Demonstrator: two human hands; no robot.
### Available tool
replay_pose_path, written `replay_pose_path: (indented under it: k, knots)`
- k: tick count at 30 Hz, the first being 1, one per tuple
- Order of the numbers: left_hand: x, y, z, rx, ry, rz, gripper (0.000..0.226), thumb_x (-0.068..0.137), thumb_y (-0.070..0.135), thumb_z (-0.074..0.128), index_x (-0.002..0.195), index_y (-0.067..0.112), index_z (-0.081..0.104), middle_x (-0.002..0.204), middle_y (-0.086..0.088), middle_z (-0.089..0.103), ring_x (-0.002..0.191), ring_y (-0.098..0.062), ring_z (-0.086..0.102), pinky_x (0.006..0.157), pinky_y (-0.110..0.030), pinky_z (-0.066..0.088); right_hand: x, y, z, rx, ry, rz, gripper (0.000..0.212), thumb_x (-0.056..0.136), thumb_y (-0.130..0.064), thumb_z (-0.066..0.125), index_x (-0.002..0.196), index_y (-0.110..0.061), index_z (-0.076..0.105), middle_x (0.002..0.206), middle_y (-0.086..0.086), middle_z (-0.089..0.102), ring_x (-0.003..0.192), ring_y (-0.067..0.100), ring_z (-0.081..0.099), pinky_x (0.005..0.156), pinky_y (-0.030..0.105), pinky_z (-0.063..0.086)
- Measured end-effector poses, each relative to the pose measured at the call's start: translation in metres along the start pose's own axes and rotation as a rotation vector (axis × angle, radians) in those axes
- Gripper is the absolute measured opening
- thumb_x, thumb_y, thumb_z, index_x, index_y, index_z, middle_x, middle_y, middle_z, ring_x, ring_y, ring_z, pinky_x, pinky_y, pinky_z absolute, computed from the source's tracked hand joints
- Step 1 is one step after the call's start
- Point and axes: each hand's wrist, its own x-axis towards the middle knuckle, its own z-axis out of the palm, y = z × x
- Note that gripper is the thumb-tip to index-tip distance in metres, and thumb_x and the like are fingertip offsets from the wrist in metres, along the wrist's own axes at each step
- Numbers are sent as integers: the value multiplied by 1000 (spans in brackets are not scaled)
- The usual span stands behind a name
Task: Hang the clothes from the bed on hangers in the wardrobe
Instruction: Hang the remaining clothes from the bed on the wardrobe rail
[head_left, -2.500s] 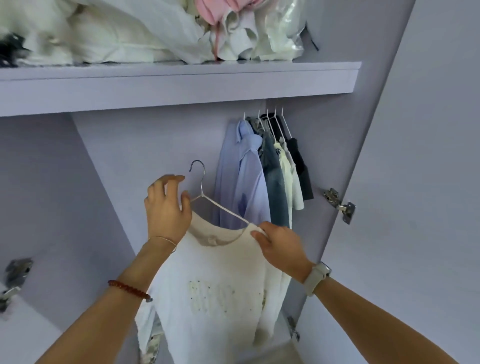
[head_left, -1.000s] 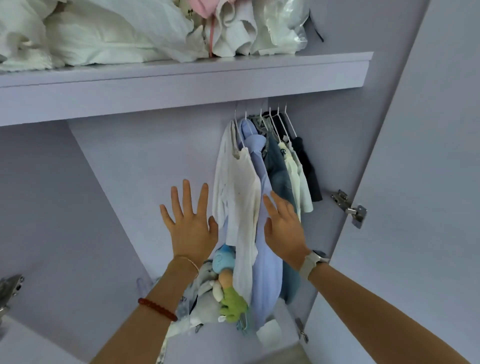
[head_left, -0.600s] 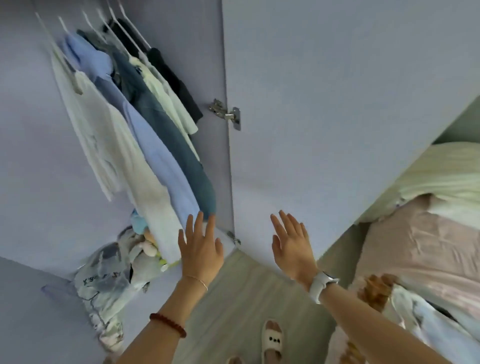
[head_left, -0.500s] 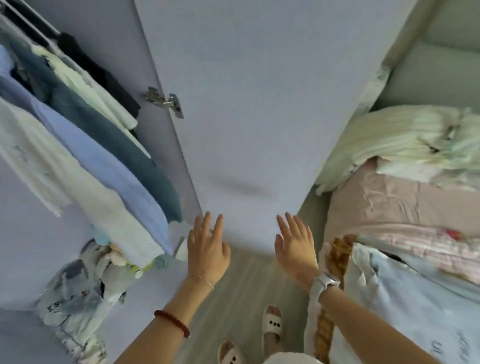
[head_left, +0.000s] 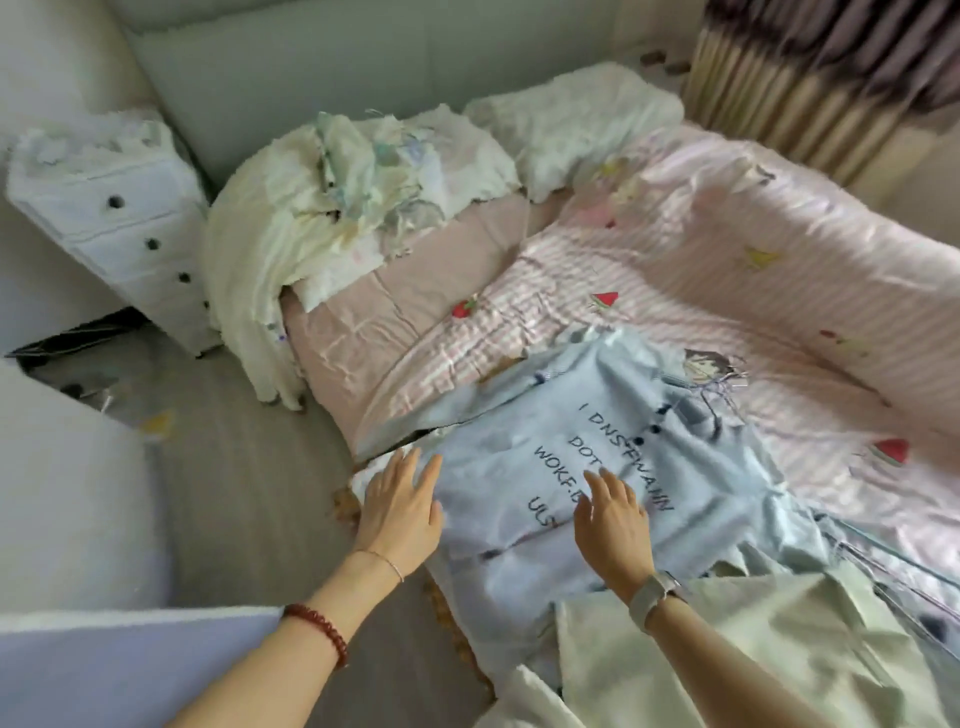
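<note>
Both arms reach forward, palms down, over the pale blue shirt (head_left: 597, 457) spread flat on the bed (head_left: 675, 270). The left hand (head_left: 402, 512) hovers at the shirt's near edge, fingers straight and slightly spread, holding nothing; the right hand (head_left: 613, 525) is likewise flat and empty above its black printed lettering. The shirt's cloth is thin, creased, with dark buttons; just beside it lies a cream garment (head_left: 727, 649), smooth and folded.

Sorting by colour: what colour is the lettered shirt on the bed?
Light blue shirt, dark lettering; head view.
</note>
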Motion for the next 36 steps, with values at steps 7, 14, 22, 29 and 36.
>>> replay_pose_path:
  k: [7,14,22,29,36]
  knots:
    - [111,129,59,23,-277,247,56,96,26,33,147,22,10,154,-4,9,142,-22,7,112,-34,19,69,136,-19,136,86,368,36,90,-9,44,124,2,48,128,20,49,115,39,45,96,42,36]
    - [139,174,140,222,-582,208,62,95,39,31,147,34,-2,155,-2,-14,141,-28,-15,111,-55,0,128,220,-15,169,82,478,33,87,-3,43,118,7,46,120,27,50,109,42,47,89,43,37]
    - [141,155,159,343,-687,219,67,93,47,33,145,39,-8,150,1,-31,137,-27,-27,109,-61,-3,168,233,-12,487,-43,552,21,89,-16,42,95,1,53,96,26,59,96,39,55,79,39,38]
    - [150,160,142,162,-644,166,62,94,38,41,147,33,10,155,0,-14,141,-24,-15,113,-52,2,155,191,-22,335,196,484,40,91,-41,44,62,-16,34,62,4,47,64,24,43,60,31,28]
    - [160,138,58,-251,183,199,67,87,34,46,142,2,25,150,-18,22,138,-30,19,110,-39,17,111,142,-38,281,366,78,48,83,-52,34,52,-17,38,39,-7,27,41,16,36,40,23,19]
